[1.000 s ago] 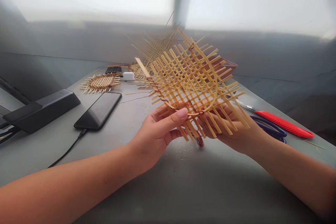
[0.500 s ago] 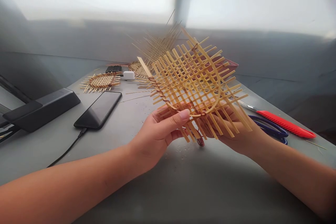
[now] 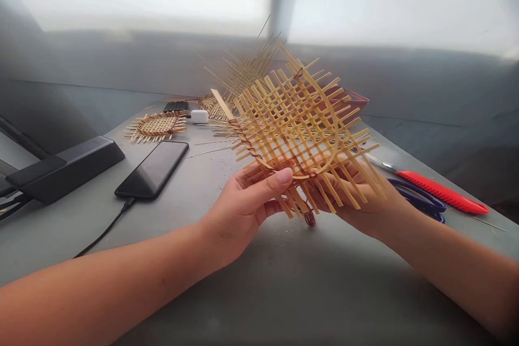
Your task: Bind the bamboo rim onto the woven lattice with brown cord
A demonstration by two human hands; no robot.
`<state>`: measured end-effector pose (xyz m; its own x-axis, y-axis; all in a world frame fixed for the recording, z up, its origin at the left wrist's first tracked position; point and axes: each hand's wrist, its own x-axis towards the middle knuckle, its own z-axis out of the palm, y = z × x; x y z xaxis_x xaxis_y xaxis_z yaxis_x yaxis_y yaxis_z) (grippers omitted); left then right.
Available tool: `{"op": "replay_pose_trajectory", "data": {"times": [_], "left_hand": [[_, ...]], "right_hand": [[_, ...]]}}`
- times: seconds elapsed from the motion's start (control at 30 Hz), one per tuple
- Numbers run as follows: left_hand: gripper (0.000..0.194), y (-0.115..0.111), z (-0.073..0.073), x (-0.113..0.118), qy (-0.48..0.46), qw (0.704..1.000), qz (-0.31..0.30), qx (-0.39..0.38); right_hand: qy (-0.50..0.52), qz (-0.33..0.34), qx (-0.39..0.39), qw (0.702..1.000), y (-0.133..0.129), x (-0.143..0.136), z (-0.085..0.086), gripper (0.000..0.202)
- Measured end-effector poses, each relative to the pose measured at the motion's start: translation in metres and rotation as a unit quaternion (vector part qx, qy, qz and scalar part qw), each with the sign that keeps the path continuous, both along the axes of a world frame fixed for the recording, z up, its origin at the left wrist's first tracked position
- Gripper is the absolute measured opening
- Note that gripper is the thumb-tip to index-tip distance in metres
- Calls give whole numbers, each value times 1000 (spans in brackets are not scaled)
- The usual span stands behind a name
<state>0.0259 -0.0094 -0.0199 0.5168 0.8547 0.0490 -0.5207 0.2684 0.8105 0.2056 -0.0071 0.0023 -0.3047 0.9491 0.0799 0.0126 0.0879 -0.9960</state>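
A woven lattice of bamboo strips (image 3: 284, 113) is held up tilted above the table. A curved strip runs round it, bound with brown cord along its left edge and at a spot near the top. My left hand (image 3: 243, 200) pinches the lower left edge, thumb in front. Behind the lower right part is my right hand (image 3: 357, 194); its fingers are largely hidden by the strips, so its grip is unclear. A small bundle of brown cord (image 3: 310, 218) hangs below the lattice, between both hands.
On the grey table (image 3: 259, 292) lie a phone (image 3: 152, 170) with a cable, a black box (image 3: 67, 167), a white case (image 3: 199, 117) and a round woven piece (image 3: 162, 125). More woven pieces stand behind. At right are blue-handled scissors (image 3: 419, 197) and a red-handled tool (image 3: 441, 190).
The lattice has shifted very slightly left, mostly at its right side. My right hand has moved slightly with it, while my left hand keeps its pinch.
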Motion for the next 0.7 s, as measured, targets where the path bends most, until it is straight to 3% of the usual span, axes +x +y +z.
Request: {"op": "replay_pose_trajectory", "data": {"times": [0.3,0.4,0.7], "left_hand": [[22,0,-1,0,-9,1000,0,-1],[24,-1,-1,0,0,1000,-6,8],[29,-2,0,0,19,1000,3,-2]], "right_hand": [[-13,-15,21,1000,3,7,-9,38],[-8,-10,32,999,2,6,-6,42],[0,5,42,999,0,6,4,25]]}}
